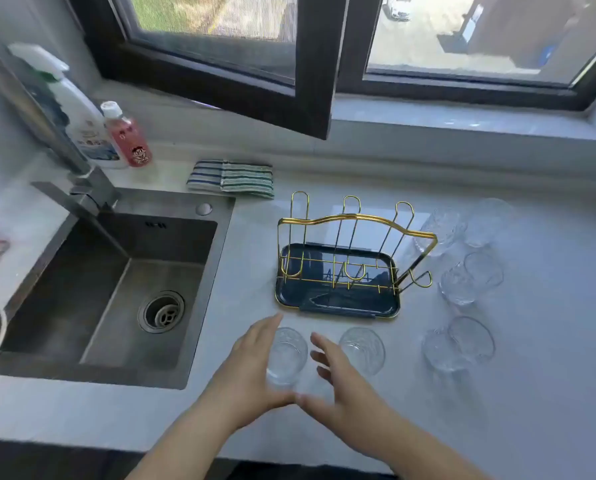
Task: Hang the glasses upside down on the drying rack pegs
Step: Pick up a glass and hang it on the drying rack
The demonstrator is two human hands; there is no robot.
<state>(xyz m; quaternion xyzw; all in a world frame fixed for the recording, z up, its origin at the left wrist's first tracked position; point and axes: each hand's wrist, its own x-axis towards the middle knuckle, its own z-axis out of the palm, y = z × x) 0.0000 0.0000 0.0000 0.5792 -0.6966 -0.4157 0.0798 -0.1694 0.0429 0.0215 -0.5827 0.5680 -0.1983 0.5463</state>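
The nearest glass stands upright on the counter, just before the empty drying rack. Both hands flank it: left hand seems to touch its side, right hand beside it, fingers spread, holding nothing.

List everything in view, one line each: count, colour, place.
glasses: six clear, two in front of the rack, four to its right, none hung yet
drying rack: one, gold wire, centre of counter
tray: one, dark blue, under the rack
cloths: two folded, striped, behind the sink
sink: one, steel, left
faucet: one, steel, over the sink
spray bottle: one, white, back left
small bottle: one, pink, beside it
window: dark frame, above
left hand: open, beside nearest glass
right hand: open, fingers spread
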